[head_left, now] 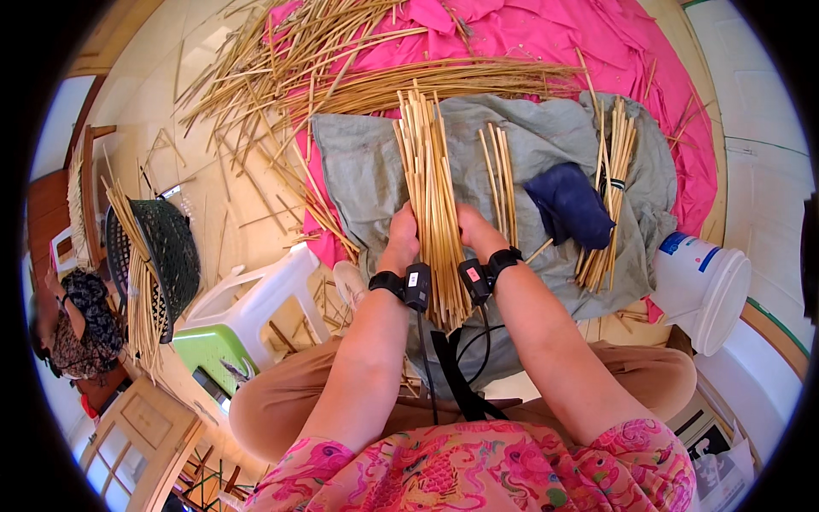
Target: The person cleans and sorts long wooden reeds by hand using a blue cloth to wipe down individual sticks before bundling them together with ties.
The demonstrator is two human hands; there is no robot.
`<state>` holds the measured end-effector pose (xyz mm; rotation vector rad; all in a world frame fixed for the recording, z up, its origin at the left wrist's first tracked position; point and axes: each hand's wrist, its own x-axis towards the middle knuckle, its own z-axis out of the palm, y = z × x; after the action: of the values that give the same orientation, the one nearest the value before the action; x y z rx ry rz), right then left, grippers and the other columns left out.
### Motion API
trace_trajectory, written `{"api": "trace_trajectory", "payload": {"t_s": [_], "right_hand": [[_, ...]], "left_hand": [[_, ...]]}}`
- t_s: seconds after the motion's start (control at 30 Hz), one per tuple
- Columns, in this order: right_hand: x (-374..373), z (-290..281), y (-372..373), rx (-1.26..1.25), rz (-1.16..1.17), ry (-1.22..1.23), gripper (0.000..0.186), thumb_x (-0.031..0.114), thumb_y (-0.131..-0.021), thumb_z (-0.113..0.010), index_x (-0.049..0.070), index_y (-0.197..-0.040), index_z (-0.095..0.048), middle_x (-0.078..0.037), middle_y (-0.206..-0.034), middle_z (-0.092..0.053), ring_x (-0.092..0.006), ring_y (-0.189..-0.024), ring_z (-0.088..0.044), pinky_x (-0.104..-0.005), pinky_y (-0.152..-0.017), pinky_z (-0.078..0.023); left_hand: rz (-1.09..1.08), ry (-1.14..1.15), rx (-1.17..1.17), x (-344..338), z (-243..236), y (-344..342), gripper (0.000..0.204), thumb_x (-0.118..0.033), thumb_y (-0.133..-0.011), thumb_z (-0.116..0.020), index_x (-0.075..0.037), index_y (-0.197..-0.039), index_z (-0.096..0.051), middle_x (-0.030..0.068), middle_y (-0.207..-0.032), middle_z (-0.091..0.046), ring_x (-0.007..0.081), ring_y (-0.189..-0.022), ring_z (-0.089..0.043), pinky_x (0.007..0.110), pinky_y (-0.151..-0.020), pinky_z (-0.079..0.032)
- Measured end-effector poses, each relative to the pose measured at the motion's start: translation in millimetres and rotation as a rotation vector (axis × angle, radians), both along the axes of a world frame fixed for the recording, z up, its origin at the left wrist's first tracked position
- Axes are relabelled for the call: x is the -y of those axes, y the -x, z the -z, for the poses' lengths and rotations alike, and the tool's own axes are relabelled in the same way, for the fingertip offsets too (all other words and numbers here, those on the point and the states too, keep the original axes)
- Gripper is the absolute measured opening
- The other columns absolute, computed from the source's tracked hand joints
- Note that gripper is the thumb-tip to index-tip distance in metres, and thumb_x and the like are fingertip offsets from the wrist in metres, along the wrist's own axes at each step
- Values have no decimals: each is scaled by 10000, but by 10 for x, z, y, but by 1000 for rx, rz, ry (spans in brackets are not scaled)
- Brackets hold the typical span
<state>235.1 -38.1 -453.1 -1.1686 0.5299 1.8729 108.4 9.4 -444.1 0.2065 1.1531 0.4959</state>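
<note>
Between my two hands stands a thick bundle of straw-coloured reed sticks [431, 162], its lower end toward my lap. My left hand [404, 229] wraps its left side and my right hand [467, 224] its right side; the fingertips are hidden behind the sticks. Each wrist wears a strapped black device with a cable. Right of the bundle, a few loose sticks [502, 183] lie on a grey-green cloth [358, 162]. Farther right, a dark blue cloth bundle [570, 205] rests against a tied bundle of sticks [616, 171].
Long sticks [324, 51] are heaped at the back on a pink cloth [546, 30]. At left are a dark woven basket [171, 256] with sticks beside it, a white and green stool [222, 346] and a seated person [81, 320]. A white bucket [704, 290] stands at right.
</note>
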Motion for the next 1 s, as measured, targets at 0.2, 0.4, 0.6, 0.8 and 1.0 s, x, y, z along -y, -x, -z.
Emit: {"api": "trace_trajectory", "payload": {"t_s": [0.2,0.4,0.6,0.8,1.0], "right_hand": [[9,70,46,271,-111,102,325,236,-846,-518,-74,-870,-613,-198,-775,-636,-305,-666,-631,-423,-582,-511],[49,73,-56,1241,-773,-117,352,232,-821,-538,-106,-890,-610,-228,-798,-625,-288,-717,-621,-397,-631,-468],[315,478,-198,816,-345,-29,263,189,-815,-580,-27,-959,-627,-133,-811,-641,-246,-714,-607,-362,-618,-467],[348,90,-228,1111,-599,-145,168,151,-782,-609,12,-869,-645,-116,-766,-650,-223,-686,-620,-349,-628,-477],[366,-124,-275,1490,-802,-206,143,132,-753,-603,17,-820,-656,-146,-759,-649,-263,-723,-630,-346,-666,-488]], "left_hand": [[-111,-160,-224,137,-18,0,275,-202,-917,-449,19,-979,-600,74,-840,-629,160,-698,-593,310,-643,-486],[92,-359,-769,212,-54,-64,282,-207,-899,-457,19,-955,-617,115,-845,-619,202,-726,-590,327,-674,-474],[304,-624,-1260,316,-59,-186,250,-146,-843,-487,-6,-1002,-620,193,-1017,-527,340,-933,-521,390,-838,-421],[230,-719,-1328,371,-112,127,239,-148,-837,-509,-9,-991,-629,181,-996,-544,315,-897,-542,371,-816,-435],[152,-667,-1273,495,-279,284,228,-156,-817,-560,-11,-969,-649,156,-948,-576,278,-815,-580,339,-757,-458]]}}
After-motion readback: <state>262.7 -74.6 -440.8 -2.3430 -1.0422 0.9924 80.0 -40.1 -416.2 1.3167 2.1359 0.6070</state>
